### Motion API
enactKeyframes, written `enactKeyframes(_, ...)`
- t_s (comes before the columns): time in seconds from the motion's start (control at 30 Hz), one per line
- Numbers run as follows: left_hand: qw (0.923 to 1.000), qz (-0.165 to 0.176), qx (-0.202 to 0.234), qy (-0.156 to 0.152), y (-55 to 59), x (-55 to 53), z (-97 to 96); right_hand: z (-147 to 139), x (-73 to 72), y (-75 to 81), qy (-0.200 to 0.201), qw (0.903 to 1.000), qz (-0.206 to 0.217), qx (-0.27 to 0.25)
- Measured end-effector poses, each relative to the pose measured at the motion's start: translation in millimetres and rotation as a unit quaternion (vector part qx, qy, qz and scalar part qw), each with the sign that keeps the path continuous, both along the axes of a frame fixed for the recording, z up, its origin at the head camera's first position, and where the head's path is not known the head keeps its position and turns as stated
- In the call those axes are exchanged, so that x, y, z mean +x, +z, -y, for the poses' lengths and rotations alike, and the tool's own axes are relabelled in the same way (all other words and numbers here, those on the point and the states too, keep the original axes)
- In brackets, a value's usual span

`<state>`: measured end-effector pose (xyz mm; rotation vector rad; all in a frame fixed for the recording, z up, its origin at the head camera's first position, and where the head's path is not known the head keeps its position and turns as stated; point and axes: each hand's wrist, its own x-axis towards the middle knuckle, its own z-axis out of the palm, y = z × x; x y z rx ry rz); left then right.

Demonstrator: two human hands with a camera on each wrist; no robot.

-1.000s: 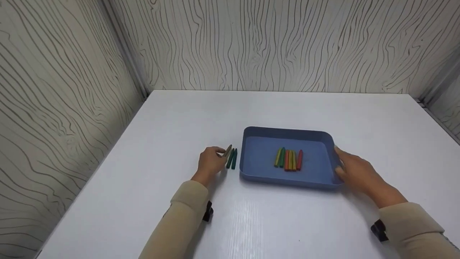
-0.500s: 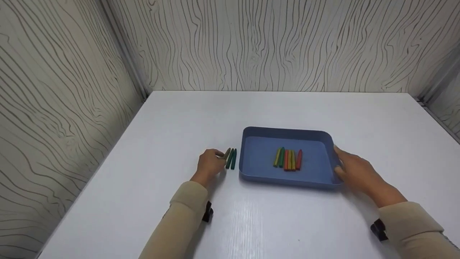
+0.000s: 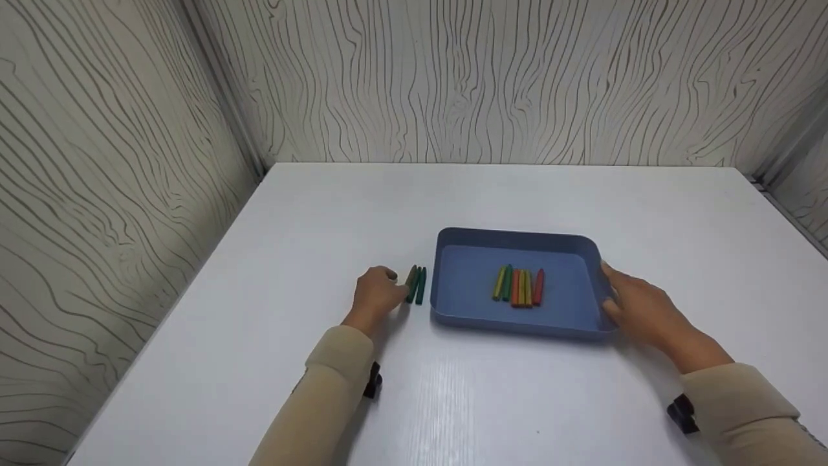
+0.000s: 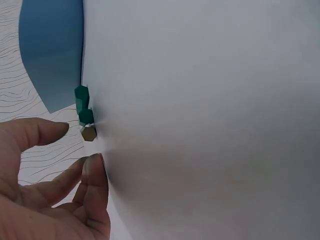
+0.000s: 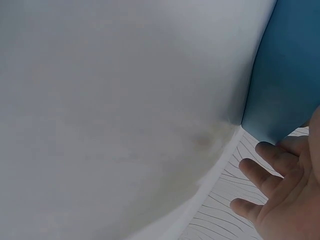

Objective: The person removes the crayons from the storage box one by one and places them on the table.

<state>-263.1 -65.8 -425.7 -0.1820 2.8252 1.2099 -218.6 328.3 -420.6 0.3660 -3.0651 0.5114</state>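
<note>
My left hand [image 3: 377, 294] is beside a row of crayons left of the tray. Thumb and fingertips stand apart around the near end of an olive-gold crayon [image 4: 89, 133] without gripping it in the left wrist view. Right next to that crayon lie two dark green crayons [image 3: 421, 286]. My right hand [image 3: 642, 309] holds the right wall of the blue tray [image 3: 479, 321], thumb over the rim and the other fingers loosely extended outside. Inside the tray lie several crayons: yellow ones [image 3: 499, 283], a green crayon [image 3: 508, 283], and red ones [image 3: 539, 288].
The white table [image 3: 485, 388] carries the tray near its middle. Wood-grain patterned panels [image 3: 466, 84] rise behind and at the sides. Each sleeve cuff has a black wrist device [image 3: 682, 414].
The olive-gold crayon, pinched and tilted before, now lies on the table against the green crayons. My left thumb and fingers have come apart from it. The right hand and tray stay put.
</note>
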Motion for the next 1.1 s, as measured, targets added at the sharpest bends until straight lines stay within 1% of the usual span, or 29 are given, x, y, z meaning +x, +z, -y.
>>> enactKeyframes(0.13, 1.0000, -0.006, -0.002, 0.001, 0.8, -0.4, 2.4, 0, -0.2, 0.2, -0.001, 1.0000, 0.000, 0.004)
enactKeyframes(0.2, 0.9999, -0.007, -0.011, 0.000, 0.8, -0.9, 3.6, 0, -0.4, 0.4, -0.002, 1.0000, 0.001, 0.004)
enactKeyframes(0.3, 0.9990, -0.014, -0.043, -0.003, 0.9, -1.5, 4.9, 0, -0.6, 0.7, -0.003, 1.0000, 0.003, 0.003)
enactKeyframes(0.43, 0.9945, -0.030, -0.100, -0.009, 2.7, -0.9, 5.2, 0, -0.2, 1.2, -0.002, 1.0000, 0.007, -0.001)
enactKeyframes(0.5, 0.9928, -0.035, -0.114, -0.012, 4.1, -0.2, 4.9, 0, 0.7, 1.7, -0.003, 0.9999, 0.011, -0.004)
enactKeyframes(0.67, 0.9899, -0.051, -0.131, -0.019, 8.9, 0.4, 3.3, 0, 2.3, 2.2, -0.005, 0.9999, 0.015, -0.003)
enactKeyframes(0.83, 0.9857, -0.070, -0.152, -0.021, 13.2, -0.9, 0.6, -1, 2.3, 1.6, -0.001, 0.9999, 0.009, -0.006)
enactKeyframes(1.1, 0.9810, -0.081, -0.174, -0.026, 20.0, -4.3, -6.7, -1, 1.9, 1.0, 0.003, 0.9999, 0.004, -0.009)
